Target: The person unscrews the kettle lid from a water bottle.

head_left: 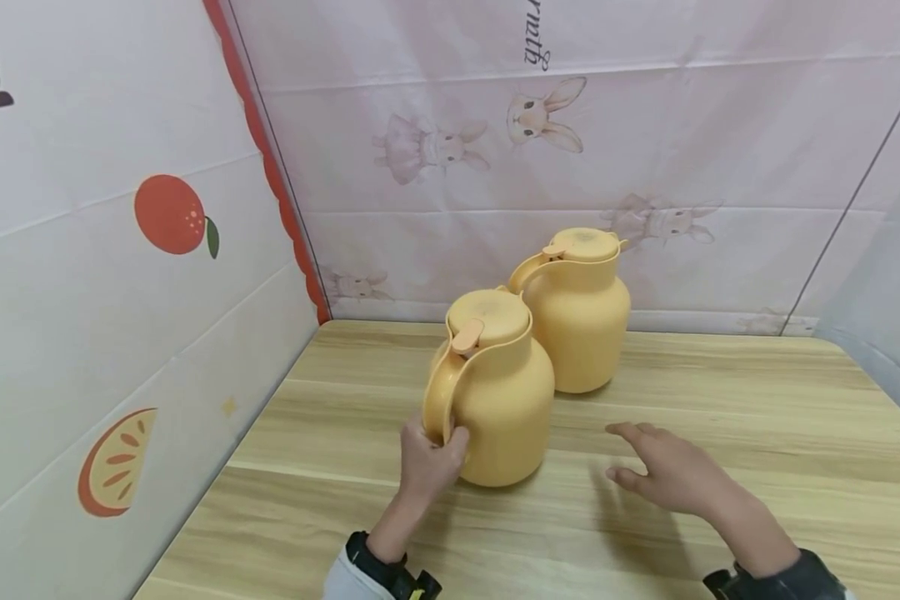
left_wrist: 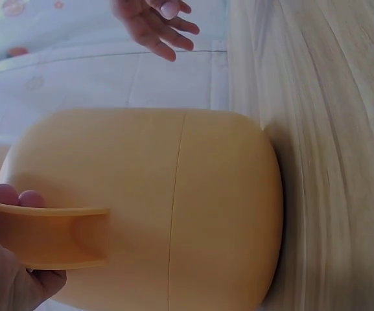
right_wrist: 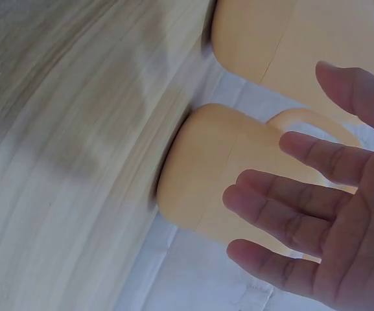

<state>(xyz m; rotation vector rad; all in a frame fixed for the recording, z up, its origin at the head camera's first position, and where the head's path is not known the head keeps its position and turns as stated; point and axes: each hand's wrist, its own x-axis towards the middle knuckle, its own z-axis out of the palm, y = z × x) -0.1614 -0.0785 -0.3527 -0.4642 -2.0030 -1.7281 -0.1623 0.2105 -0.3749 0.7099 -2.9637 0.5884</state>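
Two yellow thermos jugs with lids and handles stand upright on the table. My left hand (head_left: 429, 463) grips the lower part of the handle (left_wrist: 44, 236) of the nearer jug (head_left: 506, 408), its thumb beside the jug's body. The farther jug (head_left: 585, 325) stands behind it and to the right, its lower left side partly hidden by the nearer one. My right hand (head_left: 671, 468) hovers above the table to the right of the nearer jug, touching nothing. In the right wrist view its fingers (right_wrist: 290, 194) are spread and loosely extended, with both jugs beyond them.
The wood-grain table (head_left: 330, 500) meets a white printed cloth wall (head_left: 165, 333) on the left. A pinkish cloth with rabbit prints (head_left: 435, 242) hangs just behind the farther jug, along the table's back edge.
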